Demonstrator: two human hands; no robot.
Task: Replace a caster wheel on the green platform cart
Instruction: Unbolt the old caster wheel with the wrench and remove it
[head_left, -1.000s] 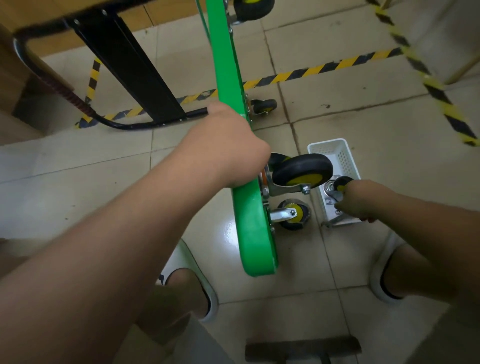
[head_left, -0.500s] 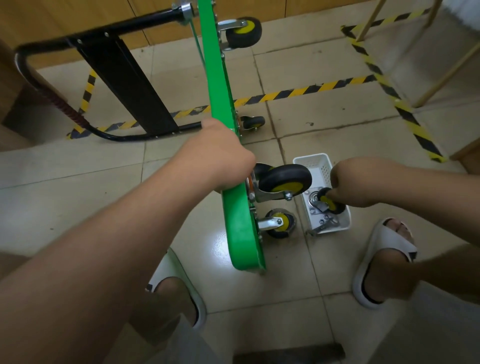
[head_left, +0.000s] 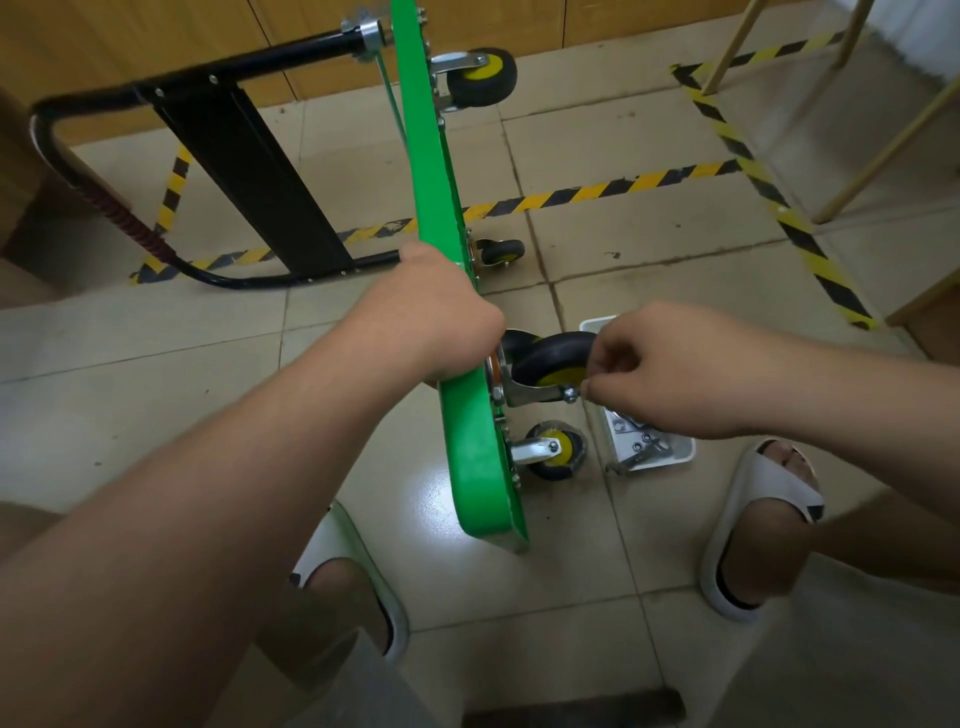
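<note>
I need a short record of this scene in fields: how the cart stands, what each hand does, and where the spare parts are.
posture: green platform cart stands on its edge on the tiled floor
steadying: left hand grips the cart's upper edge
working: right hand pinches at the caster wheel by its axle bolt
parts: white basket on the floor, partly under the right hand, holds metal hardware

Left arm extends forward. Left hand (head_left: 431, 317) grips the cart deck (head_left: 478, 457) edge, fingers curled over it. Right arm enters from the right. Right hand (head_left: 670, 374) is curled, fingertips (head_left: 592, 387) against the caster wheel (head_left: 550, 353); any pinched item is indeterminate.
</note>
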